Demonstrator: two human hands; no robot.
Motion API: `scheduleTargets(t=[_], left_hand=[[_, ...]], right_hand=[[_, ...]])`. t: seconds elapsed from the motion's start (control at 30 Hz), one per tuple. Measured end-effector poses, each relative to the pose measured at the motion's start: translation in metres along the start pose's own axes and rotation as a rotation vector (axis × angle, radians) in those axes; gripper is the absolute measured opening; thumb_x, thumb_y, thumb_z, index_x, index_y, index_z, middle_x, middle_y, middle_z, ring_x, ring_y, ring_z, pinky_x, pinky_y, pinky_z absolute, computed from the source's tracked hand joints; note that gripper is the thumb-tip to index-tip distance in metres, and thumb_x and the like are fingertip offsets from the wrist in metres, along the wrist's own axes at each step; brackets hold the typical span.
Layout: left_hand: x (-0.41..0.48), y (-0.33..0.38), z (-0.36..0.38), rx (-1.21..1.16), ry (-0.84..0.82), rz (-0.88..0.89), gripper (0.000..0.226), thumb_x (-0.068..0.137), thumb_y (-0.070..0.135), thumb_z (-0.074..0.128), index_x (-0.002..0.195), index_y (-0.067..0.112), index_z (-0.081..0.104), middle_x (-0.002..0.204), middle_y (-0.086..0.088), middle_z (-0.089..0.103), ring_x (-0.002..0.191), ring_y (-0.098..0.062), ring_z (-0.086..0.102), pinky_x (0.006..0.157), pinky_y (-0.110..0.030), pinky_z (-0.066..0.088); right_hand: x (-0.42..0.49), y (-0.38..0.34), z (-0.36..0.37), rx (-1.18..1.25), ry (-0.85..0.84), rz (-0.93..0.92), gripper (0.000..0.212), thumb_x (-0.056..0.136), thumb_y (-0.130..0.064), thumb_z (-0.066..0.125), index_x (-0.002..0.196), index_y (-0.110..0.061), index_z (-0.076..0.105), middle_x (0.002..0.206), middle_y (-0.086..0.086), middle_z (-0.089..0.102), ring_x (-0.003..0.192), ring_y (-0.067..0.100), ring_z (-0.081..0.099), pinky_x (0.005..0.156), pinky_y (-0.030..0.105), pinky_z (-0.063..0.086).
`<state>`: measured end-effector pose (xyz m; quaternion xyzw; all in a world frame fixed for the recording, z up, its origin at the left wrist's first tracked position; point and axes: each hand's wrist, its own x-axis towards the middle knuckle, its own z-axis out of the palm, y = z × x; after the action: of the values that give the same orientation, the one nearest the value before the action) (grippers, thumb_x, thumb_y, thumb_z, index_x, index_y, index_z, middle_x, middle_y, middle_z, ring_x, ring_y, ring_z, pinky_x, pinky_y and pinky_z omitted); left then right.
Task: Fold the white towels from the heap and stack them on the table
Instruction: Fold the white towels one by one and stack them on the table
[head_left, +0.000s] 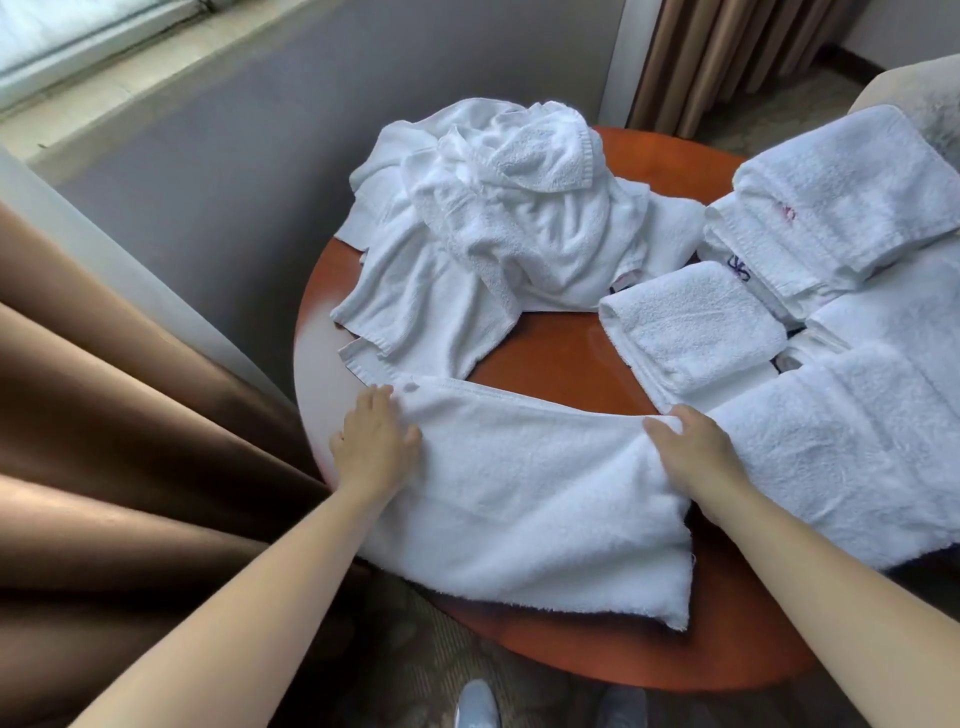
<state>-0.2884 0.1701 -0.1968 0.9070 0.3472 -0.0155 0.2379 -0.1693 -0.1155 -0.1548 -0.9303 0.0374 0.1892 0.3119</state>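
A white towel (530, 499) lies folded over on the near part of the round reddish-brown table (550, 353). My left hand (376, 441) lies flat on its left end with fingers straight. At its right end my right hand (693, 452) presses down, fingers spread. Behind it, a heap of crumpled white towels (498, 223) covers the far left part of the table. Folded white towels (696, 327) lie stacked to the right, larger ones (852, 208) behind and beside them.
Brown curtains (104, 441) hang close on the left, against the table's edge. A grey wall and a window sill run behind. A pale armchair (930, 88) stands at the far right. My shoes (478, 706) show below the table's near rim.
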Motion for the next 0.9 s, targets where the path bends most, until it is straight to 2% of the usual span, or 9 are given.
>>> scheduleTargets(t=[0.1, 0.17, 0.23, 0.3, 0.43, 0.53, 0.67, 0.77, 0.9], left_hand=[[0.006, -0.01, -0.004, -0.038, -0.019, -0.03, 0.047, 0.091, 0.036, 0.058, 0.132, 0.013, 0.049, 0.132, -0.008, 0.053, 0.12, -0.028, 0.047, 0.099, -0.041, 0.036], [0.009, -0.012, -0.004, -0.042, -0.01, -0.018, 0.045, 0.09, 0.036, 0.061, 0.128, 0.013, 0.055, 0.128, -0.007, 0.054, 0.119, -0.027, 0.047, 0.1, -0.04, 0.036], [0.012, -0.012, -0.005, -0.117, 0.003, -0.014, 0.033, 0.088, 0.033, 0.064, 0.116, 0.014, 0.061, 0.12, -0.006, 0.054, 0.117, -0.027, 0.048, 0.098, -0.041, 0.037], [0.014, -0.011, -0.006, -0.179, 0.013, 0.041, 0.014, 0.089, 0.026, 0.063, 0.085, 0.013, 0.058, 0.095, -0.003, 0.055, 0.101, -0.029, 0.052, 0.084, -0.04, 0.039], [0.013, -0.007, -0.009, -0.414, 0.058, 0.034, 0.027, 0.094, 0.022, 0.055, 0.072, 0.014, 0.042, 0.07, 0.001, 0.048, 0.07, -0.022, 0.046, 0.062, -0.037, 0.032], [0.017, -0.004, -0.011, -0.401, 0.097, 0.02, 0.021, 0.096, 0.026, 0.052, 0.078, 0.015, 0.046, 0.082, 0.0, 0.05, 0.075, -0.018, 0.045, 0.065, -0.032, 0.029], [0.02, 0.0, -0.008, -0.323, 0.092, -0.042, 0.015, 0.097, 0.025, 0.05, 0.095, 0.01, 0.051, 0.103, -0.006, 0.05, 0.092, -0.024, 0.049, 0.074, -0.029, 0.029], [0.009, 0.008, -0.007, -0.215, 0.173, -0.029, 0.028, 0.092, 0.018, 0.054, 0.119, 0.01, 0.052, 0.123, -0.009, 0.051, 0.112, -0.028, 0.048, 0.09, -0.037, 0.035], [-0.022, 0.023, 0.006, -0.18, 0.313, 0.367, 0.042, 0.082, 0.02, 0.055, 0.123, 0.01, 0.051, 0.126, -0.009, 0.055, 0.118, -0.026, 0.044, 0.099, -0.039, 0.031]], right_hand=[[0.001, 0.003, 0.005, 0.07, 0.011, 0.074, 0.046, 0.098, -0.034, 0.05, 0.134, -0.006, 0.049, 0.136, 0.017, 0.052, 0.124, 0.035, 0.047, 0.098, 0.037, 0.037], [0.0, 0.005, 0.006, 0.068, -0.009, 0.081, 0.046, 0.096, -0.036, 0.053, 0.132, -0.008, 0.051, 0.13, 0.014, 0.055, 0.121, 0.034, 0.049, 0.098, 0.039, 0.039], [-0.002, 0.007, 0.007, 0.083, -0.056, 0.088, 0.036, 0.089, -0.036, 0.062, 0.119, -0.017, 0.056, 0.112, 0.006, 0.058, 0.108, 0.032, 0.056, 0.094, 0.043, 0.047], [-0.001, 0.009, 0.008, 0.085, -0.091, 0.096, 0.021, 0.084, -0.03, 0.067, 0.101, -0.024, 0.055, 0.097, 0.002, 0.059, 0.094, 0.028, 0.059, 0.085, 0.043, 0.052], [0.003, 0.006, 0.007, 0.099, 0.02, 0.045, 0.015, 0.087, -0.028, 0.065, 0.088, -0.017, 0.054, 0.079, 0.002, 0.057, 0.079, 0.029, 0.057, 0.069, 0.037, 0.043], [-0.001, 0.003, 0.011, 0.129, 0.178, 0.013, 0.031, 0.085, -0.028, 0.071, 0.108, -0.012, 0.058, 0.095, 0.002, 0.058, 0.095, 0.028, 0.056, 0.075, 0.03, 0.039], [-0.01, 0.01, 0.024, 0.26, 0.169, 0.052, 0.056, 0.089, -0.033, 0.066, 0.138, -0.017, 0.043, 0.139, 0.005, 0.049, 0.127, 0.026, 0.045, 0.098, 0.034, 0.037], [-0.023, 0.017, 0.027, 0.278, 0.172, 0.091, 0.071, 0.087, -0.038, 0.065, 0.145, -0.018, 0.03, 0.143, 0.005, 0.043, 0.129, 0.026, 0.043, 0.103, 0.04, 0.036], [-0.056, 0.032, 0.031, 0.272, 0.157, 0.205, 0.074, 0.084, -0.039, 0.067, 0.141, -0.009, 0.031, 0.138, 0.012, 0.045, 0.123, 0.031, 0.046, 0.097, 0.041, 0.039]])
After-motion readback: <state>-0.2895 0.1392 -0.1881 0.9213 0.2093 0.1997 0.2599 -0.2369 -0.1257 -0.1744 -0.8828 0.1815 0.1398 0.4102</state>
